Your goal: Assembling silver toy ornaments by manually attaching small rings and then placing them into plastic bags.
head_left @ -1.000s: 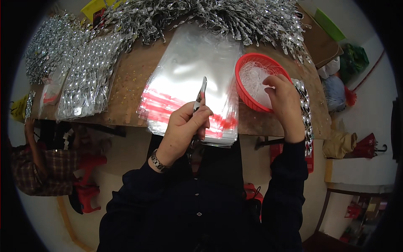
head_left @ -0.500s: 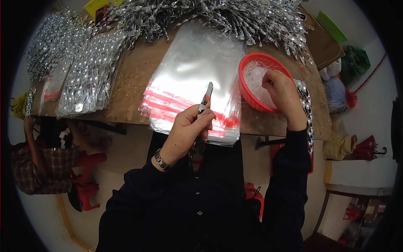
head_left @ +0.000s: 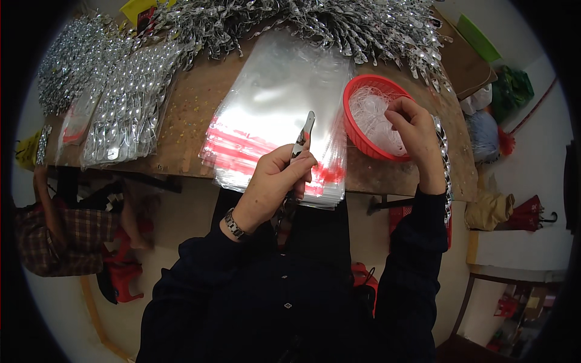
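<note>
Brown tabletop [head_left: 187, 115] from 10 to 2 o'clock; near a pale wall [head_left: 520, 249] at 3, dark red umbrella [head_left: 525, 213]. At 2, red basket [head_left: 361, 144] with tangled white threads [head_left: 369, 112] inside; at 12, stacked clear bags [head_left: 272, 97]. Farther out at 12, heaped silver strips [head_left: 357, 30]. Near centre, left hand [head_left: 272, 178] clamped on single silver strip [head_left: 307, 129] above the bags, tip toward 1. Right hand [head_left: 419, 130] over basket's 3 o'clock rim, partly hiding it; fingertips close together, impossible to tell whether clamped on thread.
</note>
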A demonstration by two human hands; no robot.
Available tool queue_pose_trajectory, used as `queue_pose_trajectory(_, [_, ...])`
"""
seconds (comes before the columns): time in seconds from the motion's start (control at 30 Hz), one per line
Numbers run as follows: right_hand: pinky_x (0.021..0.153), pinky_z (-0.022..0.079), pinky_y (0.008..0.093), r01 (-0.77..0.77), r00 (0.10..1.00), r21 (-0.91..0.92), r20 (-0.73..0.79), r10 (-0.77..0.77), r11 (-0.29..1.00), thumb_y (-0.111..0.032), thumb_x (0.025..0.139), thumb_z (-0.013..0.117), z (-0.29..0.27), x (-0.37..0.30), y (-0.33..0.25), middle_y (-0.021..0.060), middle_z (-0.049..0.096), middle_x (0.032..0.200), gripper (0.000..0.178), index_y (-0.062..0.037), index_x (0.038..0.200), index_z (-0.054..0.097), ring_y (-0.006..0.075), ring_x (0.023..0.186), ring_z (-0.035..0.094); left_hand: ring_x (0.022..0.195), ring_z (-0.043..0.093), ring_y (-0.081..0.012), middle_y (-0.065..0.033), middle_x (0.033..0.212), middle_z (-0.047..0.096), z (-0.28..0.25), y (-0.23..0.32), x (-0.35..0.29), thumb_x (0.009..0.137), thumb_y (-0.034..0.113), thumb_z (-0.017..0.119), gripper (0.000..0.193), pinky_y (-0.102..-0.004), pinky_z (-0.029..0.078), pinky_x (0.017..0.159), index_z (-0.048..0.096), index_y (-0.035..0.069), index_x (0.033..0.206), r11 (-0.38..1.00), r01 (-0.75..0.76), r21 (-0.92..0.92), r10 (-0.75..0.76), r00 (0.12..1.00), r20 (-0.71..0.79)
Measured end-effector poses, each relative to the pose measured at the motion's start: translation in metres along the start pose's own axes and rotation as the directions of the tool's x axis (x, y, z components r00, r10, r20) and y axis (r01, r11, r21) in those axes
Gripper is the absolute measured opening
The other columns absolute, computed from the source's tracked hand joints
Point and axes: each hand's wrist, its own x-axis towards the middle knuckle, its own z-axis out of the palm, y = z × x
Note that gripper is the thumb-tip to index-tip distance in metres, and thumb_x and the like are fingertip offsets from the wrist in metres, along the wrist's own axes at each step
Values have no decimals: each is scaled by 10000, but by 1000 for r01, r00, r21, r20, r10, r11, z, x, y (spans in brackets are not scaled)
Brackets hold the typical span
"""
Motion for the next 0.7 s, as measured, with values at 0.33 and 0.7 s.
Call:
queue_pose_trajectory(0.33, [596, 369, 203, -57, 998, 201, 50, 48, 978, -145, 859, 601, -1, -5, -10, -33, 551, 740, 121, -28, 831, 590, 50, 685, 500, 583, 531, -62, -3, 740, 558, 1, 0, 4, 947, 157, 545, 135, -190, 442, 520, 588, 29, 929, 1000, 8, -21, -8, 1000, -7])
queue_pose_trajectory(0.7, [576, 343, 189, -64, 997, 315, 55, 50, 947, -152, 861, 591, 2, -11, -17, -53, 565, 734, 103, -61, 831, 628, 26, 658, 499, 561, 512, -54, 14, 718, 541, 8, 7, 15, 933, 151, 562, 157, -195, 435, 507, 591, 12, 999, 998, 14, -63, -14, 1000, 4])
